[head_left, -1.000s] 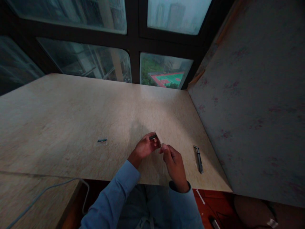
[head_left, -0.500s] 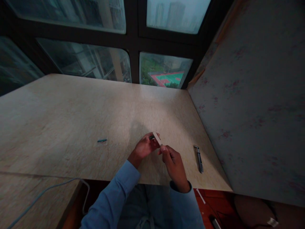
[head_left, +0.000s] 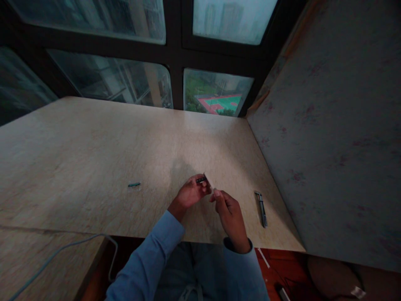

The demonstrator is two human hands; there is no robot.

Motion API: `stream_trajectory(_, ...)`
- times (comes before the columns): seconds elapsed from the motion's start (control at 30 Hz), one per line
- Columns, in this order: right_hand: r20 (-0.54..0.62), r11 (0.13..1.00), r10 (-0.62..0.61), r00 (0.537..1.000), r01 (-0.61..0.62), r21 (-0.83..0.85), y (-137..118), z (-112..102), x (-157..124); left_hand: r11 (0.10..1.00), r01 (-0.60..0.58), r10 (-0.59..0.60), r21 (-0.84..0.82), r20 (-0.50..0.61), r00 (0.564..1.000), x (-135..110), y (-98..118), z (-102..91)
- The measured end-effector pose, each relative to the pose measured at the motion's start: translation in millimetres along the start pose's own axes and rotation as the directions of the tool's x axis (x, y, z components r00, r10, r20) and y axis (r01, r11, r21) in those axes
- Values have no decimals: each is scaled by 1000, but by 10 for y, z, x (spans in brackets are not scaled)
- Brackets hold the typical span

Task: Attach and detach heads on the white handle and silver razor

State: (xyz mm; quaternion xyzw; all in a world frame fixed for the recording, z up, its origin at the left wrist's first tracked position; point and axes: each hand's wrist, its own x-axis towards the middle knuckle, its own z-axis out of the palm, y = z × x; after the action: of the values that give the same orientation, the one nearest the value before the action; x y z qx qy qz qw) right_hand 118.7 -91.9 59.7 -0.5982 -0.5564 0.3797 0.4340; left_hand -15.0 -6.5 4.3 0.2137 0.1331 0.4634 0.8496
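Observation:
Just above the table, a thin pale strip (head_left: pixel 208 180) is seen nearly edge-on between my hands. Its lower end is pinched between the thumb and fingers of my right hand (head_left: pixel 230 213). My left hand (head_left: pixel 190 194) is curled around the strip's other side, and a small dark ridged piece (head_left: pixel 201 180) shows at its fingers, against the strip. Whether that piece is joined to the strip, I cannot tell. Off to the left lies a small teal stick-like item (head_left: pixel 134 184). Right of my hands rests a slim dark tool with a short crosspiece at its top (head_left: pixel 262 210).
A pale stone-patterned table (head_left: pixel 94 142) reaches to the dark window frame (head_left: pixel 177 79). On the right, a floral wall (head_left: pixel 313 138) borders it. A grey cable (head_left: pixel 67 246) loops over the lower-left surface. Beyond the near edge is red flooring (head_left: pixel 274 271).
The pale strip has turned from showing its broad face to nearly edge-on. More of the dark piece now shows at my left fingers. Both hands stay in about the same place.

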Motion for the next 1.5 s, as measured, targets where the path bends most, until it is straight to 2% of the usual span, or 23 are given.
stream_trajectory(0.17, 145, 999, -36, 989, 32, 31, -37, 25, -29, 997, -72, 72, 27, 1, 997, 5, -48, -63)
stream_trajectory(0.23, 125, 999, -29, 992, 25, 30, -31, 32, -21, 998, -62, 62, 14, -1, 998, 5, -49, -75)
stream_trajectory(0.37, 10, 1000, 7, 1000, -7, 1, 14, 12, 14, 999, 9, -9, -32, 10, 1000, 8, -15, -34)
stream_trajectory(0.47, -29, 1000, 4, 1000, -4, 4, 31, -3, 22, 998, 10, -9, -59, 25, 1000, 9, 5, 2)
stream_trajectory(0.57, 19, 999, -5, 1000, 4, 38, 16, 5, 6, 998, 5, -5, -58, 5, 1000, 6, -4, -6)
stream_trajectory(0.73, 130, 999, -30, 991, 26, 29, -3, 28, -13, 997, -70, 70, -31, 11, 997, 3, -46, -64)
stream_trajectory(0.87, 61, 1000, -20, 998, 19, 14, 31, 21, 14, 999, -18, 18, -27, -3, 1000, 8, -31, -50)
stream_trajectory(1.0, -33, 1000, -7, 999, 7, 2, 52, 16, 27, 998, 1, 1, -63, 31, 1000, 12, -4, -15)
stream_trajectory(1.23, 149, 998, -61, 987, 58, 25, 0, 50, -12, 998, -67, 68, -10, 39, 997, 8, -46, -73)
stream_trajectory(1.33, 122, 1000, -16, 992, 14, 17, 11, 37, -1, 998, -58, 58, -10, 33, 998, 7, -46, -71)
stream_trajectory(1.5, -21, 1000, 15, 1000, -15, -3, 46, 11, 25, 998, -4, 6, -67, 29, 1000, 13, -17, -23)
